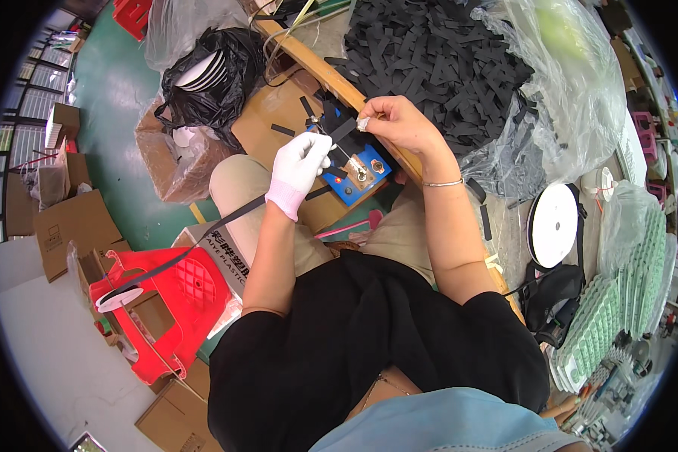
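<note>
My left hand (300,169), in a white glove with a pink cuff, is closed with thumb and fingers together on a black strap (226,220). That long strap runs back from the left hand to a white reel (119,299) at the left. My right hand (405,126), bare except for a white wrap on a fingertip, pinches the end of a short dark stretch of strap (345,130) just beyond the glove. Below and between both hands sits a small blue device (359,177) with a metal plate and knobs. Part of it is hidden by the glove.
A heap of cut black strap pieces (429,68) covers the table beyond a wooden edge (324,71). Left are an upturned red stool (169,301), a carton (177,169) and a black bag (218,105). Right stand a white reel (556,224) and green stacked sheets (606,316).
</note>
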`<state>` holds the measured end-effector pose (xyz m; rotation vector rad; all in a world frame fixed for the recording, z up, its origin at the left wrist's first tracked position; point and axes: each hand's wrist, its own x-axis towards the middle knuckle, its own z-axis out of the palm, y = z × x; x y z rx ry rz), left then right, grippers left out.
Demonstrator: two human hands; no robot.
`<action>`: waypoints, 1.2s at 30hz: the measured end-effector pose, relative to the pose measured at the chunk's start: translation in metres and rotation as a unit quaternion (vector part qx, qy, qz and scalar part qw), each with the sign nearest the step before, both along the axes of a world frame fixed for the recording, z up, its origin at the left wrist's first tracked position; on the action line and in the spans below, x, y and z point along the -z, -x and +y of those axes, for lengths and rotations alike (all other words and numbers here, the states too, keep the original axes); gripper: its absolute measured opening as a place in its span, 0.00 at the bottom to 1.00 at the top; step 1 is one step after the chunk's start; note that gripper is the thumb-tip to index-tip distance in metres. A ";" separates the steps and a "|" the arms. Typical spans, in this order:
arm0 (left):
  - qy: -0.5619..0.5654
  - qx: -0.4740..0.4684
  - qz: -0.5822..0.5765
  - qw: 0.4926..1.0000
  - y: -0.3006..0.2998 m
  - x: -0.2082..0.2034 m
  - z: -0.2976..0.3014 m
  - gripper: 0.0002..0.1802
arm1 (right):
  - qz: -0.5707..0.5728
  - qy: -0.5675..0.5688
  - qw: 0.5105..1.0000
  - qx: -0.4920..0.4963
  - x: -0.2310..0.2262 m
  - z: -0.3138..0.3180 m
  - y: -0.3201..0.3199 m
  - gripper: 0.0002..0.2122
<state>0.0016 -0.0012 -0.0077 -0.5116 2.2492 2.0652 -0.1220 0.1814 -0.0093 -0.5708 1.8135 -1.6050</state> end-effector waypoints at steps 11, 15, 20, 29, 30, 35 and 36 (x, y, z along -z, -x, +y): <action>0.069 0.003 -0.050 0.996 -0.019 0.013 -0.026 0.13 | 0.181 -0.220 0.953 0.105 -0.002 -0.003 0.001 0.09; 0.091 0.008 -0.054 0.994 -0.016 0.024 -0.026 0.12 | 0.193 -0.227 0.948 0.108 0.000 -0.003 0.001 0.09; 0.143 -0.002 -0.056 0.988 -0.016 0.029 -0.026 0.12 | 0.189 -0.226 0.951 0.097 -0.001 -0.004 0.002 0.08; 0.003 -0.022 0.012 1.000 -0.007 -0.005 -0.011 0.12 | 0.024 0.016 1.000 0.009 -0.005 -0.004 -0.004 0.06; 0.003 -0.022 0.006 1.000 -0.004 -0.005 -0.008 0.12 | 0.004 0.022 1.000 0.004 -0.008 -0.005 -0.006 0.06; 0.004 -0.004 0.009 1.000 0.006 0.002 0.000 0.12 | 0.020 0.024 0.999 -0.009 -0.001 -0.001 -0.002 0.06; 0.011 -0.002 0.009 1.000 0.005 0.003 0.001 0.12 | 0.022 0.017 1.000 -0.003 0.001 -0.001 -0.001 0.05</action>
